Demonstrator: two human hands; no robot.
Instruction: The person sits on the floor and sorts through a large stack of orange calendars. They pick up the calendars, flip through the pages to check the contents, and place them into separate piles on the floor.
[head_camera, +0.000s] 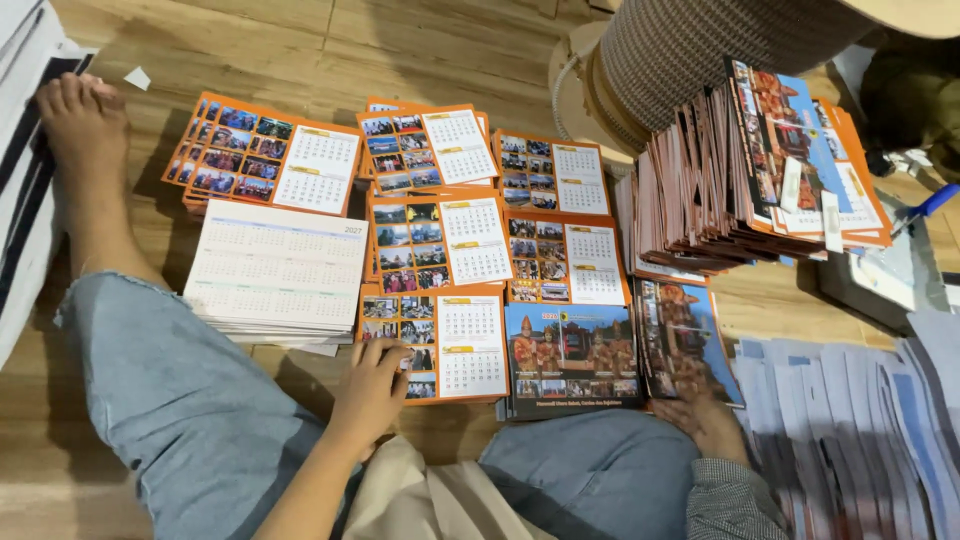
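Observation:
I sit on a wooden floor with several stacks of calendar sheets spread in front of me. My left hand (372, 388) rests with its fingers on the near-left orange sheet stack (445, 345), touching its left edge. My right hand (706, 418) lies on the lower edge of a photo cover stack (682, 338) at the right. Between the two hands sits a blue-and-orange cover stack (570, 358). A white calendar stack (275, 270) lies to the left.
More orange sheet stacks (265, 155) fill the floor farther out. A tall criss-crossed pile of sheets (740, 170) stands at the right, a big spool of wire binding (690, 50) behind it. Blue-white sheets (860, 430) fan out at the near right. My bare foot (85, 125) is at the left.

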